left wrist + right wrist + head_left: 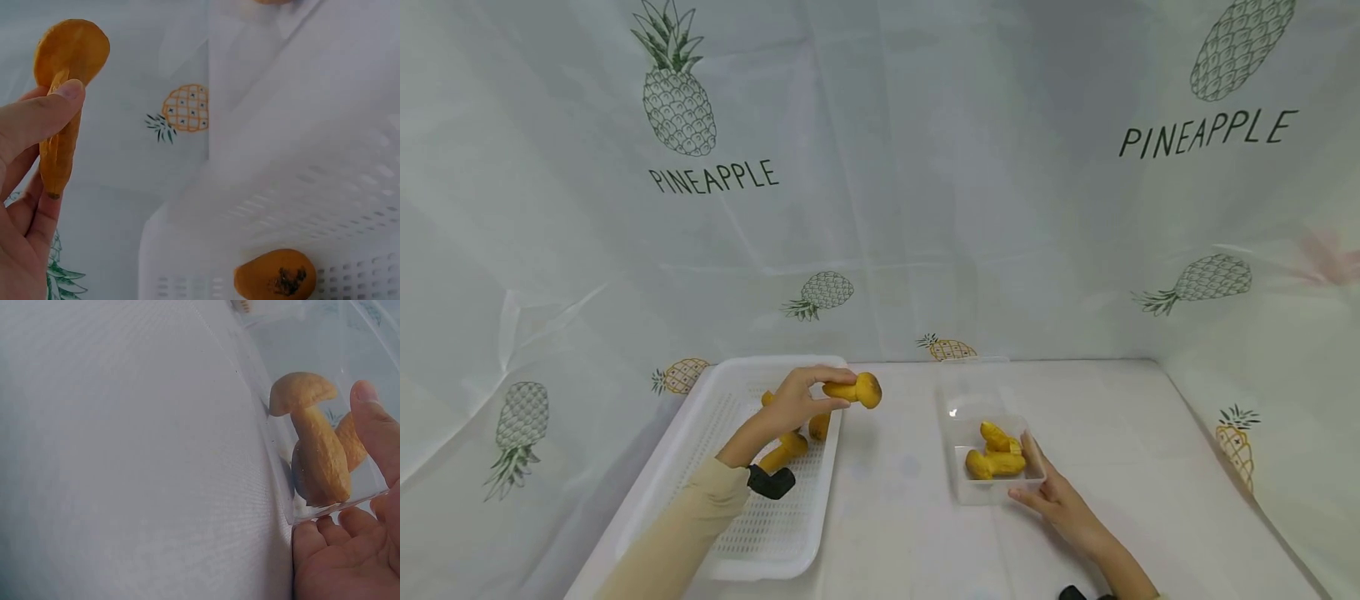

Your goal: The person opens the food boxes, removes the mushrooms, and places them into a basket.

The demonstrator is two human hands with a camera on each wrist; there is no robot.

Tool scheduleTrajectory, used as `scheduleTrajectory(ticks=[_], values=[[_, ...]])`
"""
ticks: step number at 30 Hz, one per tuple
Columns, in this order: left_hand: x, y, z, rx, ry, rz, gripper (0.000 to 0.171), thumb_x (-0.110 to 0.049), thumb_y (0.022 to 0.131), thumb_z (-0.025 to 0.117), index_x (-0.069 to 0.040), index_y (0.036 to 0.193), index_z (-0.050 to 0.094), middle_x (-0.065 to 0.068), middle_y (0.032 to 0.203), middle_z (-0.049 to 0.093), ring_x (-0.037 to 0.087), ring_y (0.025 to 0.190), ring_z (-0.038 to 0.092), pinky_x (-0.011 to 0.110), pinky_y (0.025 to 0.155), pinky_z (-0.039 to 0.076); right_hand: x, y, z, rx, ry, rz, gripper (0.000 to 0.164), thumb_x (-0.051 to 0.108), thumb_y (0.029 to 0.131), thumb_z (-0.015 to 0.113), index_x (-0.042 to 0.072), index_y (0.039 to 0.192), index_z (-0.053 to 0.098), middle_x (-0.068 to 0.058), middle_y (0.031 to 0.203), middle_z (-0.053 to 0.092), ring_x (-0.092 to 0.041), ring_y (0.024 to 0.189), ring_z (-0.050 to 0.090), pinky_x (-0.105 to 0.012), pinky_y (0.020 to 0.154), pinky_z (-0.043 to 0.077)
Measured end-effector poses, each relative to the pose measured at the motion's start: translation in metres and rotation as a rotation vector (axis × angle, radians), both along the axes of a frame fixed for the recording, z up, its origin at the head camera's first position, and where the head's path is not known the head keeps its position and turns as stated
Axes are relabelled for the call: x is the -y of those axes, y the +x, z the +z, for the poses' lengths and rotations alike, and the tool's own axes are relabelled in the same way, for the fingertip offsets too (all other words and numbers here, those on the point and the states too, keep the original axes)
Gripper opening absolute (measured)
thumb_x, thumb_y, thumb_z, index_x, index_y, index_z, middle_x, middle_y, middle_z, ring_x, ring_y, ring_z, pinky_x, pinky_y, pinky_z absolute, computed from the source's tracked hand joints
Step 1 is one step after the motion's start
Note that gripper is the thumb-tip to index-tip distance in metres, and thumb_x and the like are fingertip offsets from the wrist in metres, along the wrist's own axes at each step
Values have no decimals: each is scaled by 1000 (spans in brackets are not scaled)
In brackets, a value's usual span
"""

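Sleeve (673, 529) partly hides white basket (786, 567); left fingers (826, 374) pinch mushroom (868, 390); right fingers (1033, 457) grip clear box (977, 493).

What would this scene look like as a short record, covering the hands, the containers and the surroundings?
Left hand: pinches a yellow mushroom by its stem
Right hand: holds the clear box at its near right corner
Clear box: open, at least two box mushrooms inside
White basket: several basket mushrooms inside
Surface: white tabletop
Backdrop: pale sheet printed with pineapples
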State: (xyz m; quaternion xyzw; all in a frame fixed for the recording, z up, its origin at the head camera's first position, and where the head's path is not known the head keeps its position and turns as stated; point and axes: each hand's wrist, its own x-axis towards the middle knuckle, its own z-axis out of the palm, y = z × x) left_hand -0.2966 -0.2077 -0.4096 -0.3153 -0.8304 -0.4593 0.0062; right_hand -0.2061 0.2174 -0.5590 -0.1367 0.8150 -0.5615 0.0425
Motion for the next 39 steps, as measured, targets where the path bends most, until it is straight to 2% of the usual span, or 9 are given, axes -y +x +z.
scheduleTrajectory(ticks=[6, 10, 13, 16, 21, 27, 30, 33, 39], values=[[14, 6, -2, -16, -49, 49, 36, -5, 84, 78, -4, 120, 72, 9, 124, 68, 30, 119, 59, 49, 101, 47, 0, 0, 0, -8, 0, -1, 90, 17, 97, 67, 15, 162, 4, -24, 163, 4, -48, 146, 1, -68, 107, 8], [21, 10, -3, 5, -66, 65, 36, -5, 85, 78, -4, 120, 72, 8, 124, 68, 30, 122, 58, 49, 105, 44, -1, -1, -2, -13, -8, 12, 90, 18, 98, 66, 15, 162, 3, -24, 163, 4, -48, 146, 2, -41, 114, 14], [27, 15, -3, 23, -59, 68, 36, -5, 85, 78, -3, 120, 72, 10, 125, 68, 32, 123, 57, 51, 106, 42, -2, -2, -3, -22, -21, 28, 89, 18, 98, 65, 15, 162, 3, -24, 163, 3, -48, 145, 1, -17, 106, 15], [32, 18, -5, 46, -42, 80, 36, -6, 84, 79, -3, 119, 72, 10, 126, 67, 32, 123, 57, 50, 105, 44, -2, -2, -4, -31, -41, 35, 89, 16, 98, 65, 14, 162, 3, -24, 163, 2, -49, 145, 0, -10, 102, 14], [43, 20, -11, 75, -26, 93, 36, -6, 84, 79, -1, 119, 72, 13, 126, 67, 33, 122, 58, 44, 100, 49, -2, 0, -3, -30, -48, 31, 88, 15, 98, 65, 14, 162, 4, -23, 163, 2, -47, 146, 0, -21, 108, 12], [55, 22, -21, 132, -24, 99, 33, -1, 84, 79, 3, 116, 72, 17, 121, 68, 38, 119, 59, 45, 98, 50, 0, 1, -2, -31, -59, 30, 88, 13, 97, 65, 15, 162, 5, -23, 163, 2, -48, 146, 0, -8, 103, 16], [60, 25, -25, 140, -41, 108, 34, -5, 82, 81, 1, 114, 73, 16, 119, 69, 37, 115, 60, 43, 96, 51, 0, 1, -1, -23, -44, 26, 89, 14, 97, 66, 16, 162, 5, -23, 163, 2, -48, 146, 0, -31, 114, 14], [66, 27, -29, 142, -60, 109, 35, -8, 80, 84, 0, 112, 74, 15, 116, 70, 35, 111, 62, 36, 92, 54, 0, 1, 0, -10, -31, 22, 89, 14, 98, 65, 18, 162, 4, -23, 163, 2, -47, 147, 0, -55, 108, 9], [78, 26, -40, 153, -54, 103, 35, -8, 81, 83, 2, 113, 73, 15, 114, 71, 33, 107, 65, 39, 91, 55, 1, 1, -1, 9, -48, 10, 89, 16, 97, 66, 19, 162, 4, -21, 164, 1, -45, 147, -3, -37, 111, 4]])
